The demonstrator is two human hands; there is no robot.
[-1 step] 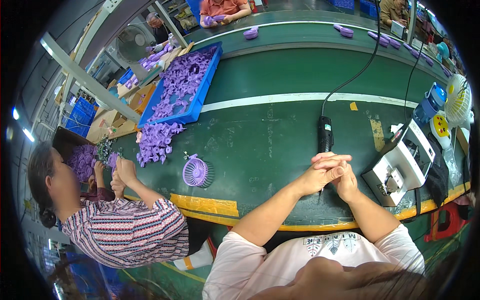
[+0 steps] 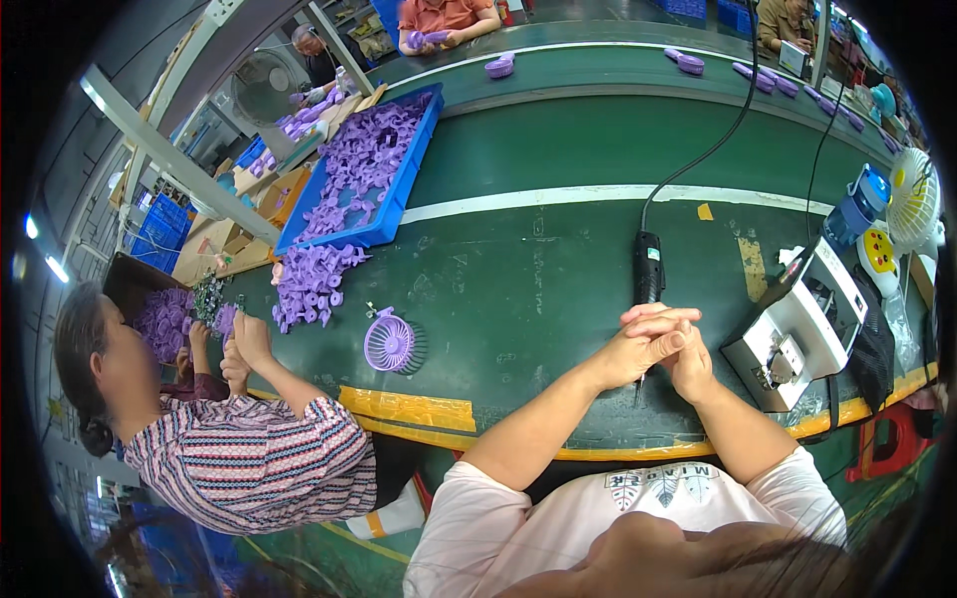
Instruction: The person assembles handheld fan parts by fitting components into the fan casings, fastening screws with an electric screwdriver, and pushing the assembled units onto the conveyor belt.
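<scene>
My left hand point(image 2: 638, 357) and my right hand point(image 2: 691, 371) are clasped together near the table's front edge, their fingers interlaced. They lie over the lower part of a black electric screwdriver point(image 2: 649, 267), whose thin tip shows just below them. Whether the hands press on the tool cannot be seen. Left of my hands, a round purple fan cage point(image 2: 389, 342) rests on the green table, with a small metallic-looking piece at its upper side. Close to my right forearm stands a white and grey box-shaped device point(image 2: 773, 349) with a raised frame.
A blue tray point(image 2: 401, 189) of purple parts stands far left, with a heap of purple parts point(image 2: 314, 284) before it. A co-worker in a striped shirt point(image 2: 259, 448) sits at left. A cable rises from the screwdriver. At right are a blue bottle point(image 2: 859, 204) and white fan point(image 2: 912, 197).
</scene>
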